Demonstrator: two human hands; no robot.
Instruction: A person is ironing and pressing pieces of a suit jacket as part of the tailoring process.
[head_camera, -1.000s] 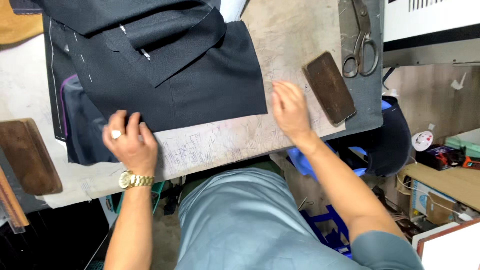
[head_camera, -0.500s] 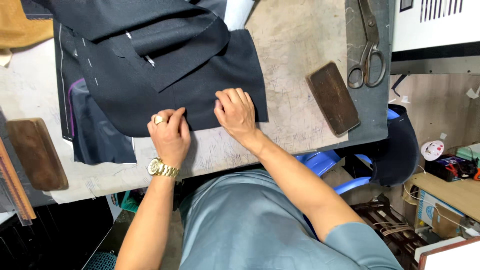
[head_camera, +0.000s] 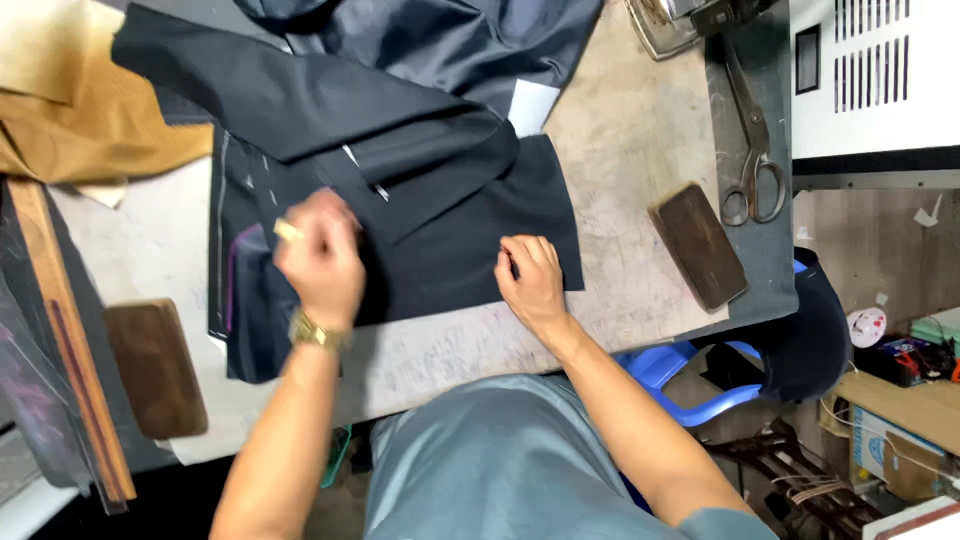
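A worktable (head_camera: 640, 130) carries dark navy fabric (head_camera: 440, 240), spread from its far edge toward the near edge. The right hand (head_camera: 532, 280) presses flat, fingers released, on the fabric's near right corner; the left hand (head_camera: 320, 262) is blurred, its grip impossible to tell, on the cloth's left part

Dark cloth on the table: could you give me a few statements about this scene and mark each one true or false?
1. Both hands rest on the dark cloth. True: left hand, right hand.
2. The scissors lie on the cloth. False: they lie on the table, right of the cloth.
3. The left wrist bears a gold watch. True.
4. The right hand holds the brown block. False: the block lies alone, apart from that hand.
5. Tan cloth lies at the table's left. True.
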